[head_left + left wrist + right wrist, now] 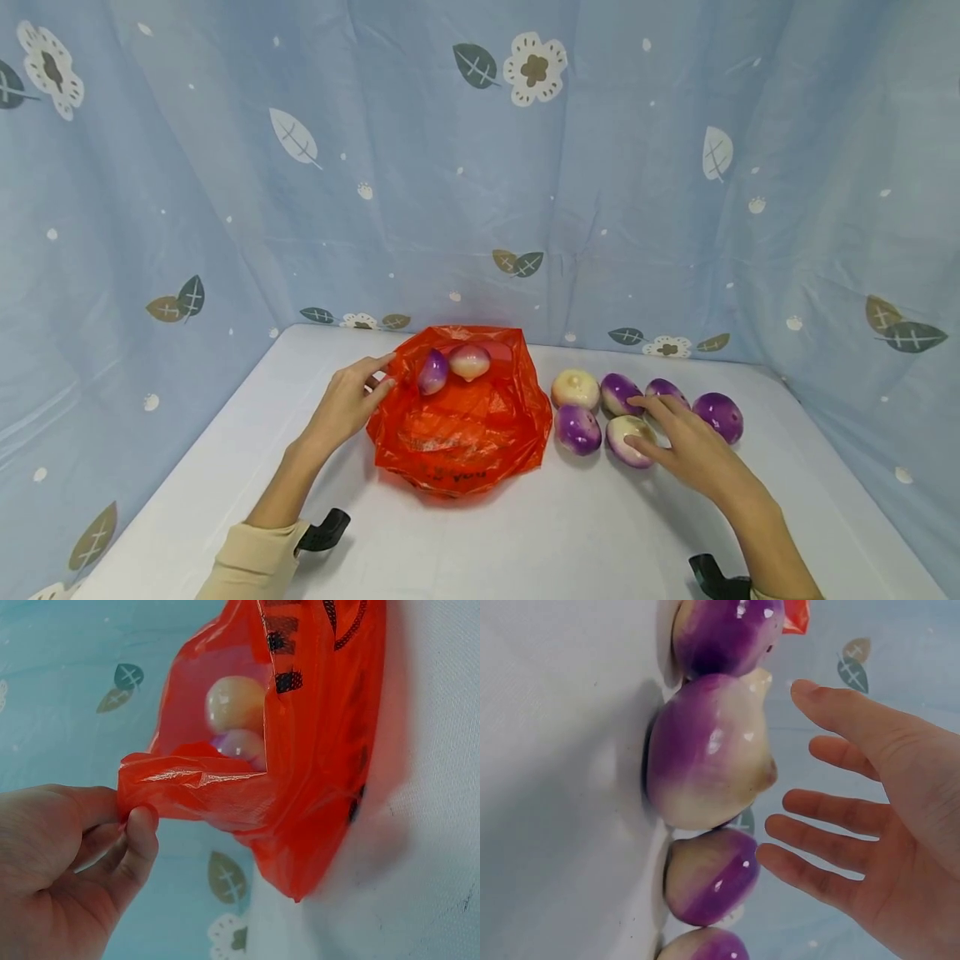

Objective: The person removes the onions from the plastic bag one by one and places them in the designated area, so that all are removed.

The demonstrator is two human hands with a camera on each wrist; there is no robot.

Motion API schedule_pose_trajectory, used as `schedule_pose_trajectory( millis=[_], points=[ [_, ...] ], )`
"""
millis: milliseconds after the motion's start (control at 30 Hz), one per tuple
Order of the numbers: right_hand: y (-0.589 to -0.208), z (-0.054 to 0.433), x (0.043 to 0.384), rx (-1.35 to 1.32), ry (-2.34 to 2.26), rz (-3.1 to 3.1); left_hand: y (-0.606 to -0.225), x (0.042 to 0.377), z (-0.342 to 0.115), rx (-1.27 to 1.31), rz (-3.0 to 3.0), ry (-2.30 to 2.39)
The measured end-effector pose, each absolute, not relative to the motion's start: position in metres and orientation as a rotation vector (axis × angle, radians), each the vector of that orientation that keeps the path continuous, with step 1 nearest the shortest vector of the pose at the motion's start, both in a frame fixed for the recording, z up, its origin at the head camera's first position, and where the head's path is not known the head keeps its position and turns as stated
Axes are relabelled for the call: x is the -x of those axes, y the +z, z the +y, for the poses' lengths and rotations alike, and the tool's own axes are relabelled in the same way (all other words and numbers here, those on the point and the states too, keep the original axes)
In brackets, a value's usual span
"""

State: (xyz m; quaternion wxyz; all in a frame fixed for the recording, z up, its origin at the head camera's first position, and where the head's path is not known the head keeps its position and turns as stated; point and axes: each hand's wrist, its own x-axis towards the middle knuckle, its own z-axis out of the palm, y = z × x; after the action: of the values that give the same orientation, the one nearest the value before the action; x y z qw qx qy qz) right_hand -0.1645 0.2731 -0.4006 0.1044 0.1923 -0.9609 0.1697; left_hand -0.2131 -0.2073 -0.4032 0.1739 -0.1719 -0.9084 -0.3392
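Observation:
A red plastic bag (pixel 465 425) lies with its mouth spread, and two purple-and-white turnips (pixel 432 372) show inside it. My left hand (pixel 341 408) pinches the bag's left rim between thumb and fingers, seen closely in the left wrist view. To the right of the bag several more turnips sit in a loose group on the table. My right hand (pixel 697 446) is spread over this group with its fingers apart, nearest a pale turnip (pixel 628 440) with a purple base. In the right wrist view a gap shows between the fingers and the large turnip (pixel 705 754).
The white table (pixel 510 542) carries the bag and the turnips. A blue curtain (pixel 420 192) with leaves and flowers hangs behind and along the sides. A dark purple turnip (pixel 717 417) lies at the group's right end. Each wrist bears a black mount (pixel 326 531).

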Motion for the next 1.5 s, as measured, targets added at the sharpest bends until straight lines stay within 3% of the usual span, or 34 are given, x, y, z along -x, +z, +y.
schedule_pose_trajectory(
  millis=[500,1500],
  points=[
    [-0.389,0.248,0.17,-0.559,0.483,-2.871,-0.402,0.212,-0.21,0.462,-2.609,-0.956],
    [-0.378,0.128,0.188,-0.823,0.533,-2.862,-0.398,0.214,-0.211,0.47,-2.575,-0.953]
  ],
)
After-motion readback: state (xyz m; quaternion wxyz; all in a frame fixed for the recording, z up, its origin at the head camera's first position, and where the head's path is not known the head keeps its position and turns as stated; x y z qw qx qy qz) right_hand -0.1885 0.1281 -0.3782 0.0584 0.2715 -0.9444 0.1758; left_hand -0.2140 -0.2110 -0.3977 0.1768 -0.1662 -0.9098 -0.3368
